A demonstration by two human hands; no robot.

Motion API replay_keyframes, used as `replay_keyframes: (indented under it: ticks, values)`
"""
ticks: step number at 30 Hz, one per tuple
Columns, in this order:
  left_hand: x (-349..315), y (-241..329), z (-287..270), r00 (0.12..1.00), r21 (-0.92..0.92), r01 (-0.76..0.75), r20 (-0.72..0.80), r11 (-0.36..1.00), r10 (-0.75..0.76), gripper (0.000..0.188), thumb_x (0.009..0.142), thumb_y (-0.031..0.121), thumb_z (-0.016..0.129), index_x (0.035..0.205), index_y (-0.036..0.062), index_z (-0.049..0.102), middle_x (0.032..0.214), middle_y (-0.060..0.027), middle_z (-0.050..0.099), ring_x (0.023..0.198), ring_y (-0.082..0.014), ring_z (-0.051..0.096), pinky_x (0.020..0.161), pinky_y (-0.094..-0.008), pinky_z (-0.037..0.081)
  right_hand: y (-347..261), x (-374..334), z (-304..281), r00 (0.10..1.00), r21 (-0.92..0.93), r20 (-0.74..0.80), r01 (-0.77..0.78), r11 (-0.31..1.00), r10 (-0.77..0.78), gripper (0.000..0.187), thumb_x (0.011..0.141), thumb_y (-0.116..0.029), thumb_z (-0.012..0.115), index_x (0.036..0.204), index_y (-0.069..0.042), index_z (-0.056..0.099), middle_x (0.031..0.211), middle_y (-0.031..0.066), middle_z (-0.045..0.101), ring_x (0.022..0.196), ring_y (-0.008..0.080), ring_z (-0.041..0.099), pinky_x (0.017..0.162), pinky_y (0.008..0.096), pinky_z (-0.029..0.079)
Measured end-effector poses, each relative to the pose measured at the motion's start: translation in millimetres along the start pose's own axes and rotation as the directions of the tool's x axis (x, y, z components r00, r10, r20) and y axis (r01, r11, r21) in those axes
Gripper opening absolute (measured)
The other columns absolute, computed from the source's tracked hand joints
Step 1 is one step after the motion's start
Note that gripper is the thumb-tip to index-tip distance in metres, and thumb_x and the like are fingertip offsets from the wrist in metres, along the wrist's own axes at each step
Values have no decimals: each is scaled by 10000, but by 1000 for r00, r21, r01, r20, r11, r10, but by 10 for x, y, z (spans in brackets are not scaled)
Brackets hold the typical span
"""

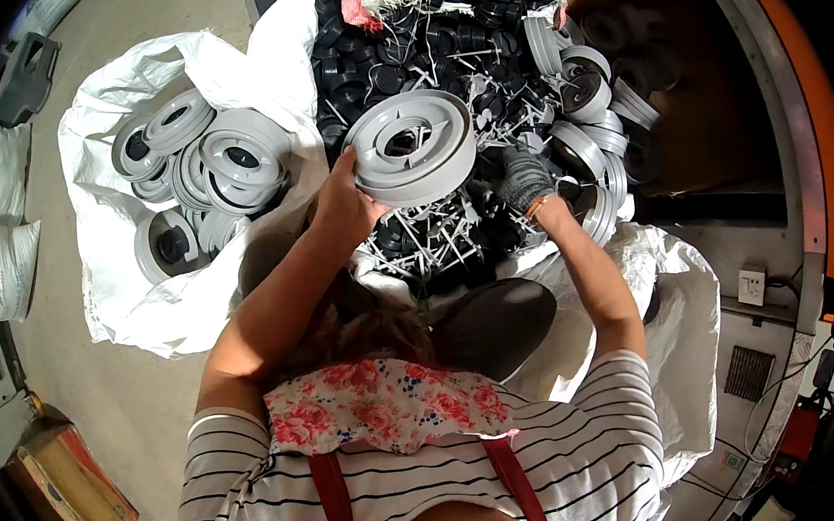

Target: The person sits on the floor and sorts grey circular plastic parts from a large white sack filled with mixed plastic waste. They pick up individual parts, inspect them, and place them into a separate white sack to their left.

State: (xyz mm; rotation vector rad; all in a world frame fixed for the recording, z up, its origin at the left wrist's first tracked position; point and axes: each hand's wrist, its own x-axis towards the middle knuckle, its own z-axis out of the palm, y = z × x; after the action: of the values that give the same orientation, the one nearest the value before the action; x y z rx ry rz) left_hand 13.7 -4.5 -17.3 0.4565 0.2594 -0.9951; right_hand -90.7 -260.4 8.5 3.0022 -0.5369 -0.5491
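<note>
My bare left hand (pixel 345 205) grips the near left rim of a large grey ring-shaped plastic part (pixel 448 163), holding it up above a heap of small parts. The part has a stepped rim and an open hub with ribs. To the right of it, my right hand (pixel 527 177), in a dark grey knit glove, reaches into the heap of black ribbed plastic caps (pixel 391 76). Its fingertips are lost among the dark pieces, so their grip does not show. Thin white plastic sprues (pixel 435 244) lie scattered over the caps.
On the left, an open white woven sack (pixel 103 238) holds several grey ring parts (pixel 239 157). More grey rings (pixel 586 151) lie right of the caps, beside a brown box (pixel 709 86). Another white sack (pixel 687 336) lies near my right arm. An orange-edged machine (pixel 829 155) stands far right.
</note>
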Motion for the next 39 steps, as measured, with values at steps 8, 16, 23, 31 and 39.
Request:
replay_keyframes:
  ticks: [8,16,23,31,39]
  values:
    - [-209,-224,330,936,748,-343,222,568,272,479,953,329,484,1257,-41,480,1105,-106,597,996,-146,560,861,-259,441,-815,-159,244,868,891,-439,385,242,234,325,788,-165,650,1051,-2,551,942,144,637,871,253,614,786,332,481]
    - [-384,-81,280,951,911,-302,268,282,154,388,780,199,729,1077,1,578,935,-39,635,860,-128,584,800,-277,460,-922,-253,68,949,960,-270,279,31,-164,601,790,-137,663,1303,21,393,1181,206,547,1101,266,540,932,348,428]
    - [-344,-45,231,943,726,-323,198,607,266,408,751,154,722,1080,-35,571,902,-56,610,855,-143,567,771,-290,450,-946,-420,-538,876,535,-449,419,733,-173,812,604,-302,800,1249,-1,411,1123,236,529,1048,373,525,916,418,439]
    - [-469,156,223,787,734,-617,574,285,225,267,759,80,610,988,-58,613,863,-113,649,831,-187,618,776,-312,481,-916,-455,-626,822,317,-424,527,788,-379,798,589,-307,806,1242,-19,448,1147,240,502,1080,411,474,948,441,407]
    - [-279,214,-25,391,401,-902,916,-159,91,392,675,-162,594,1027,9,567,1008,-209,609,915,-346,618,823,-402,496,-886,-504,-770,519,-247,-313,765,595,-796,553,699,-188,670,1195,-27,485,1155,197,506,1074,360,481,947,434,384]
